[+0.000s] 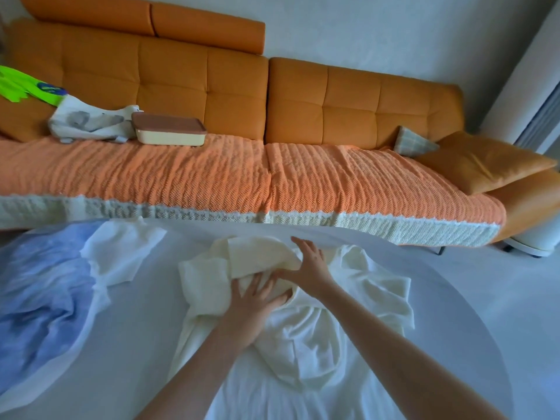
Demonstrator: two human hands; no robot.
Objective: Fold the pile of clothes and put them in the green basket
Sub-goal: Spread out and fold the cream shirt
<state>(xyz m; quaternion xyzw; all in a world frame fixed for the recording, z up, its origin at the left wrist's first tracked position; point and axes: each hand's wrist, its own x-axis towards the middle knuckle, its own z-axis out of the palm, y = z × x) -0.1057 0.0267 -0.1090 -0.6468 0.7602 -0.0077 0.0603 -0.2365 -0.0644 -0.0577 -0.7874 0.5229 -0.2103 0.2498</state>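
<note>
A cream-white garment [348,304] lies rumpled across the middle of a pale round table [157,359]. My left hand [254,301] lies flat on it with fingers spread, pressing the fabric just below a turned-over flap [257,253]. My right hand [309,262] rests at the flap's right edge, fingers spread, thumb pointing left toward the left hand. A blue and white garment [45,283] lies bunched on the table's left side. A bright green thing [27,90] shows at the far left on the sofa; whether it is the basket I cannot tell.
An orange sofa [212,95] with an orange knit cover runs behind the table. On it sit a cream box with a brown lid [169,131], a white printed cloth bag [88,122], and cushions [485,160] at the right end. Grey floor lies to the right.
</note>
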